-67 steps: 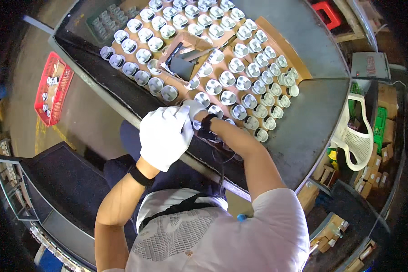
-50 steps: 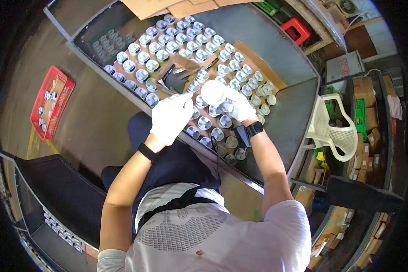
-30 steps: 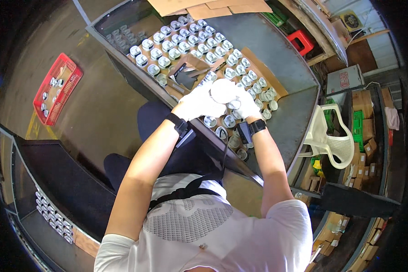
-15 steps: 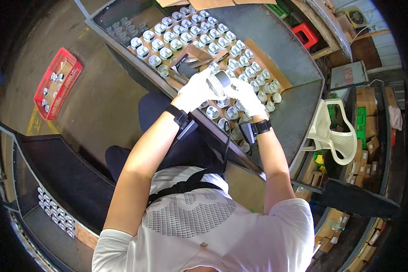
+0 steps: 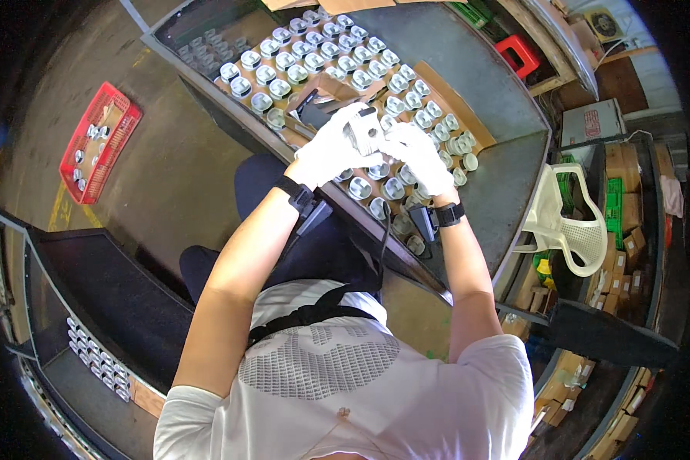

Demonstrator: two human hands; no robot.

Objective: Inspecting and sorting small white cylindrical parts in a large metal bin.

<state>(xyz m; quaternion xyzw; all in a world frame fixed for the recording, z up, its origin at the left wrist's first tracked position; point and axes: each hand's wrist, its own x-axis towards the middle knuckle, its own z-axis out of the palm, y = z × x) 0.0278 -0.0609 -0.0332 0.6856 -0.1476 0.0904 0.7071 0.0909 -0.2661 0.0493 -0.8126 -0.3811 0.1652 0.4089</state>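
A silver metal piston point(image 5: 365, 138) is held up over the bench, its side with a dark round hole showing. My left hand point(image 5: 331, 150), in a white glove, is closed around it from the left. Gloved in white too, my right hand point(image 5: 418, 157) pinches at the piston's right edge; its fingertips are partly hidden. Beneath and beyond both hands, rows of similar pistons point(image 5: 297, 73) stand on cardboard. A dark grey object point(image 5: 314, 115) lies among them beside some torn cardboard, just past my left hand.
The dark metal bench point(image 5: 506, 165) has raised edges. A cardboard strip point(image 5: 456, 103) borders the pistons on the right. On the floor at left stands a red basket point(image 5: 113, 157) with a few pistons. A white plastic chair point(image 5: 583, 238) and shelved boxes are at right. More pistons point(image 5: 100, 360) stand lower left.
The piston has been turned in my hands, so its side with the round hole now shows instead of a dark part. Both hands stay over the bench.
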